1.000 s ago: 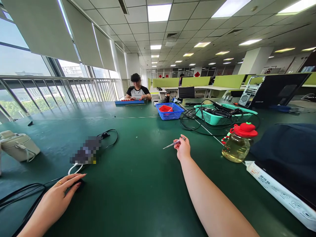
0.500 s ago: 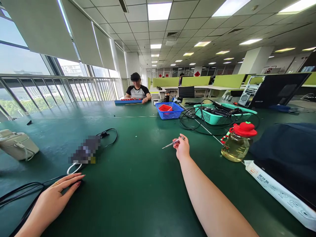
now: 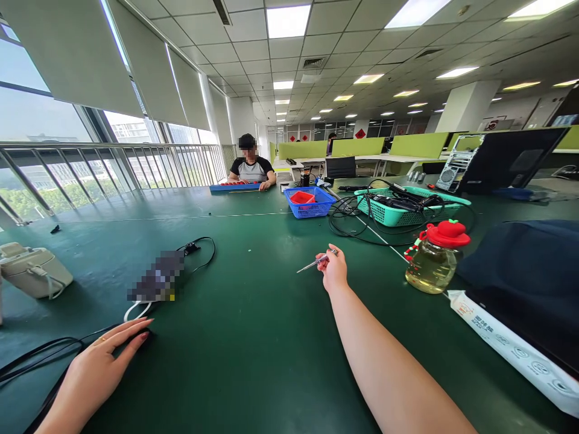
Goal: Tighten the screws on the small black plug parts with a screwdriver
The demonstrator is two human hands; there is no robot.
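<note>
My right hand (image 3: pixel 333 268) reaches over the green table (image 3: pixel 253 361) with its fingers closed on a thin metal tool (image 3: pixel 310 265), whose pointed end faces left. At the lower left, my left hand (image 3: pixel 106 355) rests on the table, fingers extended and a ring on one of them. Nothing shows in its grasp. Black cables (image 3: pixel 40 355) run beside and under the left wrist. Just beyond my left fingers lies a blurred dark device (image 3: pixel 158 277) with a white loop at its near end and a short black cable at its far end.
A beige case (image 3: pixel 34 271) stands at the left. Farther back are a blue basket (image 3: pixel 312 208), a green basket (image 3: pixel 389 217) with cables and a person (image 3: pixel 251 166). On the right stand a red-lidded jar (image 3: pixel 434 265), a white power strip (image 3: pixel 511 349) and a dark bag (image 3: pixel 525 259).
The camera view has shifted very slightly. Both hands keep nearly the same pose, and the metal tool is still in my right hand.
</note>
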